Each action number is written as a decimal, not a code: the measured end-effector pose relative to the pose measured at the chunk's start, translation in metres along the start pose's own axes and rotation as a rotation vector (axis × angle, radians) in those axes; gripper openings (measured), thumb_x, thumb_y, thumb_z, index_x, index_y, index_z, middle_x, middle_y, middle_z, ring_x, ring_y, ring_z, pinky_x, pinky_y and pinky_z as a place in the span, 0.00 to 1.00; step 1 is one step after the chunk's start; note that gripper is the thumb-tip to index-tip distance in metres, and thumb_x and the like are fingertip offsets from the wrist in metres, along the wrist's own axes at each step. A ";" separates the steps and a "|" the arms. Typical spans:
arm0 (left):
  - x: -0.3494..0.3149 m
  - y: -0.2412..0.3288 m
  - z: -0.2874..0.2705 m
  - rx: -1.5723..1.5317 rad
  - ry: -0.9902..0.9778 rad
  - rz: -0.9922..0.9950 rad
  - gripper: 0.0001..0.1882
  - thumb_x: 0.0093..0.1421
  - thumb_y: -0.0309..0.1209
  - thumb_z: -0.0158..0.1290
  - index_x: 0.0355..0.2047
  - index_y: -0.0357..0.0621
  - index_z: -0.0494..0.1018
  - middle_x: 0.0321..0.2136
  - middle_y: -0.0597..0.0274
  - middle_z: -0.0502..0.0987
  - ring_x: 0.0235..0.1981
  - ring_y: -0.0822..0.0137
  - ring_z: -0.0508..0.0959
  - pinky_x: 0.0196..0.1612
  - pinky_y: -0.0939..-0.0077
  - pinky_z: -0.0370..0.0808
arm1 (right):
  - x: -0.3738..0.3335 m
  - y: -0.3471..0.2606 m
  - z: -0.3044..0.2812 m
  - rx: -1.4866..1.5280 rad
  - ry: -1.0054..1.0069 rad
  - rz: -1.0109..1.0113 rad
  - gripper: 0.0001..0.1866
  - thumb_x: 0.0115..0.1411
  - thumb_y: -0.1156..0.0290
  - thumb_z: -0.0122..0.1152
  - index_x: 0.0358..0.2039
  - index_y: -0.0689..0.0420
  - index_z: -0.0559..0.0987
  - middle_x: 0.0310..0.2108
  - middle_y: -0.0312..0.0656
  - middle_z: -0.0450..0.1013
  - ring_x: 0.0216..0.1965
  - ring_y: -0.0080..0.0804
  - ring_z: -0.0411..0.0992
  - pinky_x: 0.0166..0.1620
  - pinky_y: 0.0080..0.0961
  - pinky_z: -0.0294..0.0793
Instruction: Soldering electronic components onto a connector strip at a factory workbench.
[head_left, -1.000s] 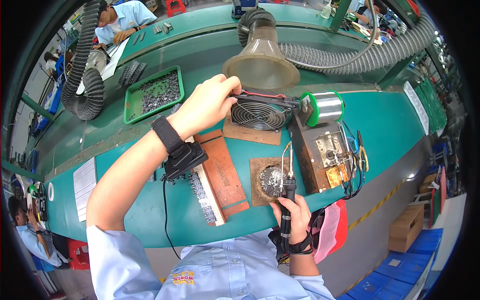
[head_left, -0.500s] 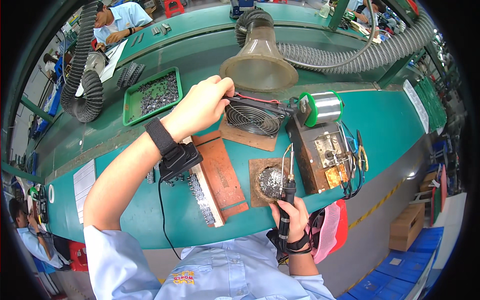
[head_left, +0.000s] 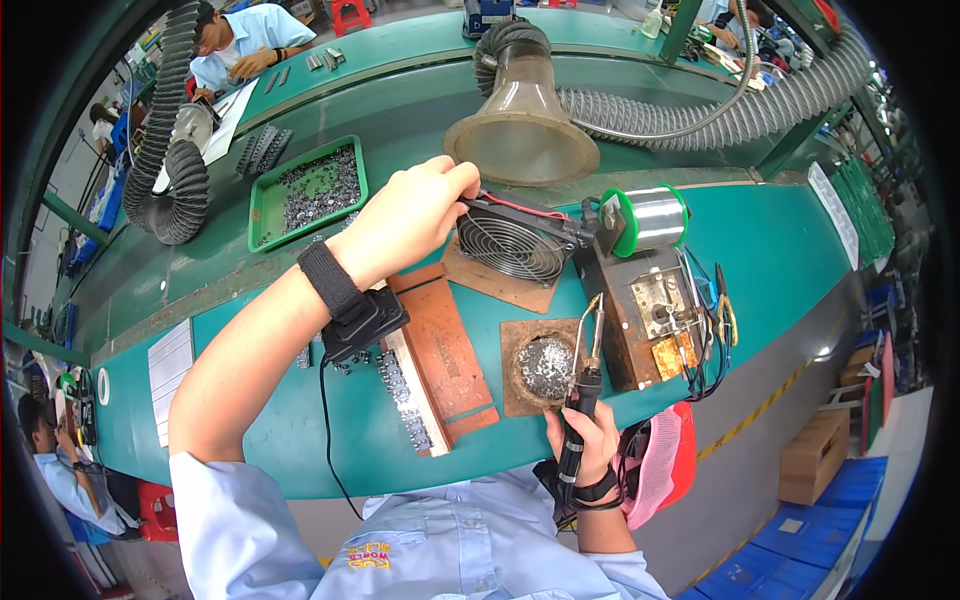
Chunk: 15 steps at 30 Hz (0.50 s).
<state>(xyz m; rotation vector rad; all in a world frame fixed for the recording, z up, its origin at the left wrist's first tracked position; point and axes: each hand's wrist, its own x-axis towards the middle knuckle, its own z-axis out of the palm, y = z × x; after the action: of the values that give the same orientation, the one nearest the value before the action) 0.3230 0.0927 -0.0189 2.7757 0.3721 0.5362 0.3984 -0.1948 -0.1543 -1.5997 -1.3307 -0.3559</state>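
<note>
My left hand is closed on the top edge of a black fan with a round wire guard and a red wire. The fan stands on a brown board. In my right hand is a black-handled soldering iron, its metal tip and thin side tube pointing up and away. Its tip is beside a round pot of silvery bits set in a brown square. A wooden strip carrying a row of small metal-and-black parts lies along a reddish-brown board below my left forearm.
A solder wire spool sits by a dark metal box with cables and pliers at its right. A funnel-shaped fume hood hangs beyond the fan. The green tray holds many small black parts. Co-workers sit across the bench.
The soldering iron has tilted, its tip swinging to the right. My left hand, still on the fan, has shifted slightly right together with it.
</note>
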 end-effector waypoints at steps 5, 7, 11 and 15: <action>-0.017 0.010 -0.025 -0.084 0.117 -0.042 0.10 0.49 0.26 0.53 0.32 0.38 0.66 0.29 0.52 0.71 0.30 0.55 0.75 0.33 0.67 0.72 | 0.002 -0.003 -0.005 0.086 -0.030 0.075 0.23 0.37 0.81 0.68 0.35 0.53 0.71 0.32 0.45 0.71 0.28 0.37 0.73 0.28 0.25 0.73; -0.036 0.022 -0.045 -0.094 0.092 -0.048 0.11 0.49 0.27 0.53 0.32 0.38 0.67 0.28 0.53 0.71 0.29 0.57 0.75 0.33 0.68 0.71 | 0.000 -0.005 -0.010 0.096 -0.040 0.082 0.22 0.38 0.81 0.68 0.35 0.54 0.71 0.31 0.46 0.71 0.28 0.38 0.73 0.28 0.26 0.73; -0.088 0.033 -0.055 -0.148 -0.033 -0.163 0.12 0.47 0.26 0.56 0.31 0.35 0.69 0.27 0.53 0.72 0.29 0.61 0.75 0.33 0.71 0.70 | -0.002 -0.011 -0.011 0.106 -0.060 0.107 0.21 0.39 0.81 0.67 0.35 0.55 0.70 0.31 0.47 0.71 0.28 0.39 0.73 0.29 0.26 0.72; -0.132 0.035 -0.045 -0.291 -0.092 -0.290 0.10 0.48 0.26 0.55 0.29 0.34 0.70 0.25 0.54 0.73 0.27 0.62 0.75 0.32 0.72 0.70 | 0.003 -0.012 -0.003 0.058 -0.064 0.115 0.21 0.39 0.81 0.66 0.36 0.55 0.71 0.32 0.47 0.71 0.29 0.39 0.73 0.30 0.25 0.73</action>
<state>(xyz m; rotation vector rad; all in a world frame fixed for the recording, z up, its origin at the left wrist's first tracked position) 0.1939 0.0312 -0.0099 2.4020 0.6102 0.3586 0.3901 -0.1969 -0.1444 -1.6427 -1.2793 -0.1959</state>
